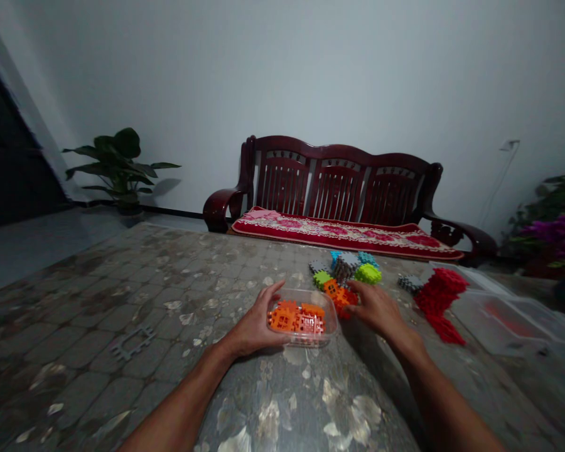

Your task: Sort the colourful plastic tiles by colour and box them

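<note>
A small clear plastic container holds several orange interlocking blocks with notched edges. My left hand is wrapped round its left side, thumb in front and fingers behind. To the container's right, my right hand has its fingers and thumb curled round the right side of some orange notched blocks on the table. Part of these blocks is hidden by the fingers. Just behind them lie lime-green blocks, grey blocks and light-blue blocks in a loose cluster.
Stacked red blocks stand right of my right hand, beside a large clear plastic box. A grey frame-shaped piece lies on the patterned tabletop at left. Behind the table is a dark wooden bench.
</note>
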`<state>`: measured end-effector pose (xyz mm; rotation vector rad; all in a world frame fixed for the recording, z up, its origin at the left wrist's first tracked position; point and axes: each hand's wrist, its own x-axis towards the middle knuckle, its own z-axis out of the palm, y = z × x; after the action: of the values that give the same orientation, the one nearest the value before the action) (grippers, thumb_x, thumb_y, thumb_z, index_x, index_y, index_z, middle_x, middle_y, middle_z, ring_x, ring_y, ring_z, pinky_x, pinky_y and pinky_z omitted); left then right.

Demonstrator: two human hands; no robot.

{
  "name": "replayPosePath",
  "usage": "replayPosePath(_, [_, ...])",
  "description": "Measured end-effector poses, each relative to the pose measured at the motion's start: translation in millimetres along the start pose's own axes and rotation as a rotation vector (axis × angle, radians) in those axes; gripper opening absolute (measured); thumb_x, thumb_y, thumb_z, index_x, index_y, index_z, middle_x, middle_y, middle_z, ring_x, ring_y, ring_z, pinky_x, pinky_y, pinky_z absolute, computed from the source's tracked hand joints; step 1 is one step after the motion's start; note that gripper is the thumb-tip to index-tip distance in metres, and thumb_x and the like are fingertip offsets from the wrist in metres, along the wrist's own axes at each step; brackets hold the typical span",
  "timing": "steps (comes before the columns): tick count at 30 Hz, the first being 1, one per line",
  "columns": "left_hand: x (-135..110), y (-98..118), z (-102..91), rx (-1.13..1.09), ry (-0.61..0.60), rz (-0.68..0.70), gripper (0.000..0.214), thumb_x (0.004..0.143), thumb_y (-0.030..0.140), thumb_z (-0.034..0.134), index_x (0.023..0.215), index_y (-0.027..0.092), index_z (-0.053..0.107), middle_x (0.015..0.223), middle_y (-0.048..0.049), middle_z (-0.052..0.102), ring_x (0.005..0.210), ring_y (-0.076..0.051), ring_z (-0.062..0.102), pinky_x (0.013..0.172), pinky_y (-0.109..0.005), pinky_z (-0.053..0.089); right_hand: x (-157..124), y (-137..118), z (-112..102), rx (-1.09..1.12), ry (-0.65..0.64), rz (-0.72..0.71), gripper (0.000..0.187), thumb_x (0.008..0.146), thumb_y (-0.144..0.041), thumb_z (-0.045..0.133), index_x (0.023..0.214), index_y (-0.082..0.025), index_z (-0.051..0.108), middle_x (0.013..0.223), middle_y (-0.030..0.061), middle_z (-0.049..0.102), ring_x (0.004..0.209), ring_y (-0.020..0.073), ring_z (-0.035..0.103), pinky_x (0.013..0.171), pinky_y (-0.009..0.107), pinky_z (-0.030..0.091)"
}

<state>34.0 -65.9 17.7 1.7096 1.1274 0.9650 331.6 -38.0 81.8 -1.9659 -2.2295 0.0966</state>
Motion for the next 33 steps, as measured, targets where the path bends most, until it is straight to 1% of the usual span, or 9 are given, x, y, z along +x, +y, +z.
replayPosePath(6, [-0.5,3.4,0.1,0.002,0.000,0.004,0.112,0.060,0.031,0.086,0.154,0.025,0.027,0.149,-0.0155,0.040,0.136,-0.030,0.047,0.110,-0.048,0.046,0.3,-3.5,-2.6,0.220,0.080,-0.069,0.057,0.080,-0.028,0.068,0.135,-0.019,0.061,0.134,0.0111,0.066,0.120,0.0301,0.060,0.104,0.043,0.044])
replayPosePath(10, [-0.6,2.7,1.0,0.012,0.007,0.011,0.111,0.061,0.031,0.087,0.154,0.025,0.026,0.150,-0.0156,0.039,0.137,-0.030,0.046,0.111,-0.048,0.046,-9.8,-23.8,-2.1,0.389,0.025,-0.198,0.060,0.076,-0.026,0.070,0.135,-0.020,0.061,0.133,0.0104,0.066,0.120,0.0270,0.060,0.105,0.040,0.045])
replayPosePath(14, [-0.1,-0.2,1.3,0.010,0.016,0.031,0.112,0.061,0.032,0.087,0.154,0.026,0.026,0.151,-0.0154,0.039,0.137,-0.030,0.046,0.110,-0.049,0.046,-17.9,-37.2,-1.4,0.422,-0.064,-0.247,0.058,0.073,-0.027,0.074,0.130,-0.023,0.066,0.128,0.0086,0.069,0.118,0.0278,0.061,0.103,0.042,0.046])
replayPosePath(16, [0.2,-1.0,1.3,0.010,0.015,0.031,0.111,0.061,0.030,0.087,0.154,0.026,0.027,0.150,-0.0153,0.040,0.136,-0.030,0.047,0.111,-0.050,0.046,-16.6,-34.7,-1.0,0.436,-0.066,-0.258,0.051,0.075,-0.029,0.072,0.126,-0.023,0.069,0.126,0.0086,0.069,0.117,0.0277,0.062,0.103,0.042,0.046])
replayPosePath(19, [0.4,-1.3,0.7,-0.004,0.010,0.018,0.111,0.060,0.027,0.087,0.154,0.026,0.028,0.149,-0.0160,0.041,0.136,-0.030,0.048,0.111,-0.049,0.045,-8.4,-22.5,0.3,0.458,0.031,-0.248,0.042,0.083,-0.030,0.062,0.123,-0.020,0.070,0.126,0.0097,0.070,0.118,0.0271,0.062,0.103,0.041,0.047])
replayPosePath(22, [0.5,-1.0,-2.5,-0.010,0.020,0.005,0.112,0.059,0.029,0.088,0.154,0.024,0.028,0.151,-0.0170,0.040,0.136,-0.031,0.047,0.111,-0.049,0.045,1.8,-8.8,2.7,0.440,0.114,-0.179,0.038,0.085,-0.026,0.056,0.119,-0.020,0.072,0.122,0.0087,0.072,0.115,0.0262,0.064,0.102,0.039,0.048])
replayPosePath(26, [0.3,-1.7,-10.8,-0.017,0.053,0.002,0.111,0.060,0.033,0.087,0.154,0.025,0.028,0.154,-0.0168,0.038,0.139,-0.032,0.045,0.112,-0.049,0.044,10.2,0.6,6.2,0.384,0.130,-0.074,0.038,0.085,-0.024,0.053,0.118,-0.019,0.072,0.121,0.0076,0.073,0.111,0.0243,0.067,0.098,0.037,0.050])
replayPosePath(29, [0.5,-3.6,-15.2,-0.042,0.059,-0.002,0.112,0.059,0.030,0.087,0.154,0.025,0.027,0.154,-0.0167,0.038,0.139,-0.033,0.045,0.112,-0.049,0.045,13.3,-3.9,6.8,0.230,0.114,-0.031,0.040,0.087,-0.025,0.052,0.123,-0.019,0.069,0.124,0.0079,0.072,0.116,0.0248,0.065,0.099,0.036,0.048])
replayPosePath(33, [0.9,-6.0,-14.6,-0.053,0.055,-0.007,0.111,0.059,0.029,0.086,0.154,0.025,0.028,0.152,-0.0169,0.040,0.138,-0.033,0.047,0.111,-0.049,0.046,19.8,-25.1,2.7,-0.016,0.080,-0.023,0.039,0.091,-0.032,0.053,0.125,-0.020,0.068,0.119,0.0107,0.073,0.114,0.0279,0.065,0.094,0.036,0.049])
